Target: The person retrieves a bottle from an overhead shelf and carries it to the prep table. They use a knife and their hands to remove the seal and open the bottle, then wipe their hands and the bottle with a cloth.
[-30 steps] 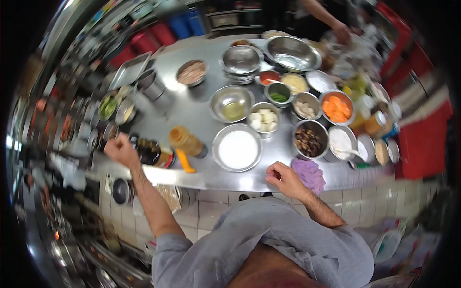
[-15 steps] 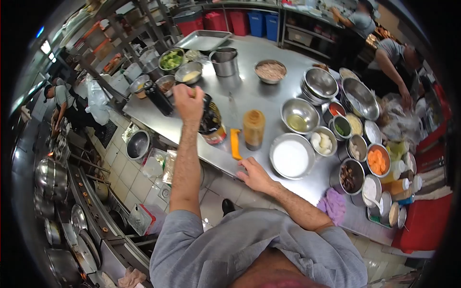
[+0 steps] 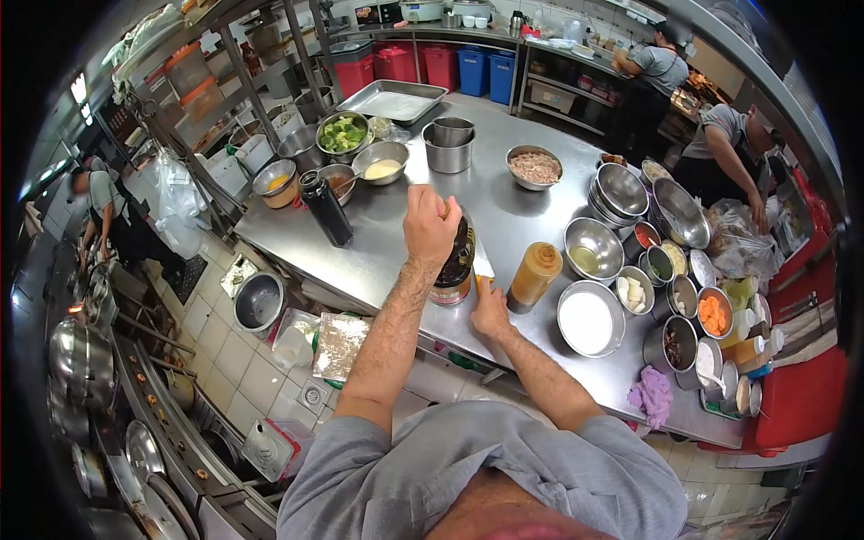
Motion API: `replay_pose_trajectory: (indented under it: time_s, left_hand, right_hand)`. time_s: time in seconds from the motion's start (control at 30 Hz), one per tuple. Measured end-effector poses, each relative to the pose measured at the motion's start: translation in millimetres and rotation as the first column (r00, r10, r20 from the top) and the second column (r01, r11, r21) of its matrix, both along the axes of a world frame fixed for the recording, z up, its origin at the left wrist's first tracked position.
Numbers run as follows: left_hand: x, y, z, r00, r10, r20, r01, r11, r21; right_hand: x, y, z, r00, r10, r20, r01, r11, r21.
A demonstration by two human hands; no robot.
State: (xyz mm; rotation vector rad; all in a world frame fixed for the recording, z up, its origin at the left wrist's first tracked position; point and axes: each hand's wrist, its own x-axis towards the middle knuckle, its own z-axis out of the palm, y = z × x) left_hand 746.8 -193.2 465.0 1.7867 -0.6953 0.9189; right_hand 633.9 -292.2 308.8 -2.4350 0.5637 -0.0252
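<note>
My left hand (image 3: pixel 430 225) is closed around the neck of a large dark bottle (image 3: pixel 461 256) with a label, standing near the table's front edge. Just right of it lies a knife (image 3: pixel 484 267), its pale blade pointing away from me. My right hand (image 3: pixel 492 310) has its fingers closed on the knife's yellow handle, which they partly cover. A squeeze bottle (image 3: pixel 535 277) of brown sauce stands close to the right of that hand. Farther right is a bowl of white powder or liquid (image 3: pixel 588 317). A tall black bottle (image 3: pixel 326 211) stands to the left.
Bowls of broccoli (image 3: pixel 343 133), yellow liquid (image 3: pixel 382 169) and shredded meat (image 3: pixel 534 167) stand farther back. Several containers, one with carrot slices (image 3: pixel 712 314), crowd the right side, near a purple cloth (image 3: pixel 652 396). A co-worker (image 3: pixel 724 148) reaches in at the right; others work farther off.
My right hand, open beside the yellow handle before, has closed on it. My left hand remains at the dark bottle's neck. The whole view has shifted with my head.
</note>
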Motion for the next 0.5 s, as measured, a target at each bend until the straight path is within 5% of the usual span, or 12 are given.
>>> replay_pose_trajectory:
  time_s: [0.23, 0.5]
  left_hand:
    - [-3.5, 2.6, 2.6, 0.993, -0.112, -0.023, 0.110, 0.991, -0.079]
    - [-3.7, 22.8, 3.2, 0.975, -0.220, 0.031, 0.220, 0.975, -0.001]
  right_hand:
    - [4.1, -1.7, 4.2, 0.996, -0.038, -0.078, 0.054, 0.975, 0.215]
    - [-10.8, -3.9, -8.8, 0.999, -0.010, 0.033, 0.009, 1.000, 0.023]
